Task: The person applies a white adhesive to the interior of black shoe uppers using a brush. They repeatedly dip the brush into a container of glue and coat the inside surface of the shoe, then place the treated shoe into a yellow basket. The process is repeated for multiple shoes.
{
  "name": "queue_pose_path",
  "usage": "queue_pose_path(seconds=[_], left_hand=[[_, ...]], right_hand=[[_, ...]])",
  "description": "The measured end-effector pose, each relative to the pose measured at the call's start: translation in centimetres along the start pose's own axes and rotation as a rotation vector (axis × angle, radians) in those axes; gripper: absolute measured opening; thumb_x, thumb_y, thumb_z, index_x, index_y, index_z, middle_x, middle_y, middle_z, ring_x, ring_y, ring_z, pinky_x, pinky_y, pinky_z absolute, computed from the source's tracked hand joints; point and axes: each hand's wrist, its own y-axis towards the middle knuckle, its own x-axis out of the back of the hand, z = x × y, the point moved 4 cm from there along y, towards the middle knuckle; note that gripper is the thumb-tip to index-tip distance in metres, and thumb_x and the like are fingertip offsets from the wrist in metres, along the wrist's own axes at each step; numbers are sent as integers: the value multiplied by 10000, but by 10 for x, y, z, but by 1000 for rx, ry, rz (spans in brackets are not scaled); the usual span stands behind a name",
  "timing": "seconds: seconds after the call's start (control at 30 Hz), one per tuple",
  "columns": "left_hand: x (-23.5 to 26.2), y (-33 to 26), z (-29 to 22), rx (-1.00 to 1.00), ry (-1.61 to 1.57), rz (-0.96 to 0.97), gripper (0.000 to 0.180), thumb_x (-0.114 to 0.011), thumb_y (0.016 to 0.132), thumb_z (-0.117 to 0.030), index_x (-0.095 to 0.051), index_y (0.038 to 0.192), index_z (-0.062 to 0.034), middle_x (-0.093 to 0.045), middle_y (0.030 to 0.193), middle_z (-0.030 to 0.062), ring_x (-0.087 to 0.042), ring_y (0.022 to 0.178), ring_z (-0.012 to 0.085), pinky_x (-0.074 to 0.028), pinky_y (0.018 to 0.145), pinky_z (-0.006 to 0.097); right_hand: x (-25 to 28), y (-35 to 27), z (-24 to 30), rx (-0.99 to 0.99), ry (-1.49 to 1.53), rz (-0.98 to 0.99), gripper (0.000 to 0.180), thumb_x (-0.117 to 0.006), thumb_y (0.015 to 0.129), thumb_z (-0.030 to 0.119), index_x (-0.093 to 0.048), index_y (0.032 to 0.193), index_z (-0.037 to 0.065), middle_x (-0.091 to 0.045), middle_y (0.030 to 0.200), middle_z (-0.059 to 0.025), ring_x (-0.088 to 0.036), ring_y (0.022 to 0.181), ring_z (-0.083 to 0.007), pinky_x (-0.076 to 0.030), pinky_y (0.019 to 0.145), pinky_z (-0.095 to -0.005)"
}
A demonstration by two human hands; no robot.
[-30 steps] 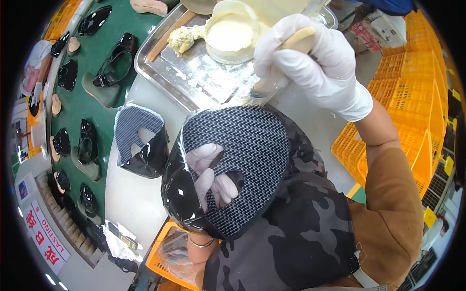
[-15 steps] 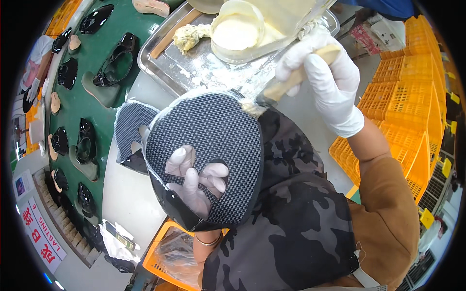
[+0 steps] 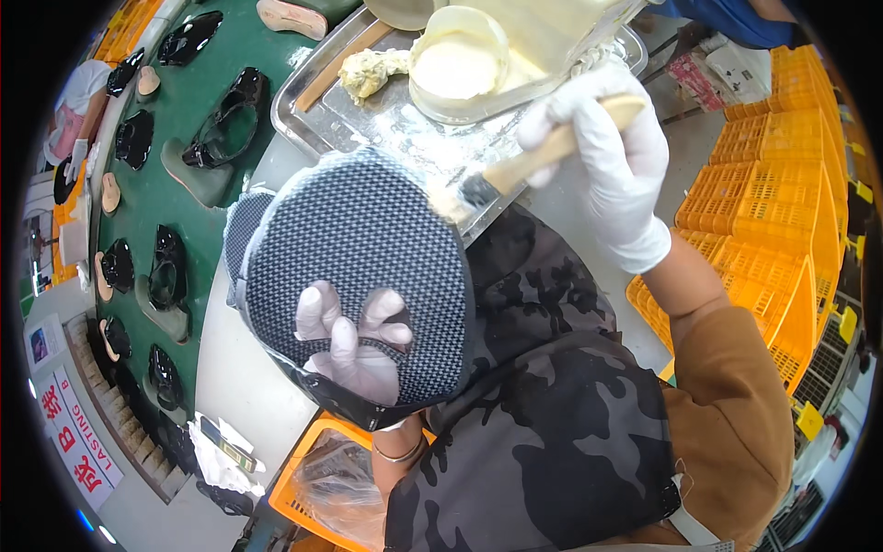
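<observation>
My left hand, in a thin white glove, grips a shoe upper with black-and-white woven lining facing up and glossy black outside. Its fingers come through the upper's opening, curled around a strap of it. In my gloved right hand is a brush with a wooden handle and a dark ferrule. The pale bristles meet the right edge of the upper. Behind them, a metal tray carries a round tub of cream-coloured paste. Behind the held upper, a second checked piece shows partly.
Black shoe uppers and soles lie on a green conveyor belt at left. Orange crates are stacked at right. A paste-covered lump and a wooden strip lie in the tray. An orange basket with clear plastic stands below the white table edge.
The upper has shifted left and turned so its lining faces up more fully. The brush has moved slightly left and its handle lies flatter, bristles still at the upper's edge.
</observation>
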Motion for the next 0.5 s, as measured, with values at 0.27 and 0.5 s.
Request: queue_pose_path(seconds=[0.27, 0.5], left_hand=[[-2, 2, -7, -94, 348, -146, 348, -415, 918, -71, -422, 1262, -123, -482, 1279, 12, -605, 877, 290, -568, 569, 272], [-12, 11, -15, -150, 273, -93, 361, -473, 891, -62, -477, 1239, -161, -470, 1285, -58, -458, 920, 266, -460, 623, 270]], right_hand=[[5, 8, 19, 128, 149, -151, 133, -420, 940, 129, -456, 976, 6, -617, 788, -141, -596, 570, -128, -479, 479, -192], [-15, -12, 3, 3, 161, -65, 144, -372, 958, 168, -431, 966, 37, -595, 776, -149, -555, 561, -141, -460, 475, -207]])
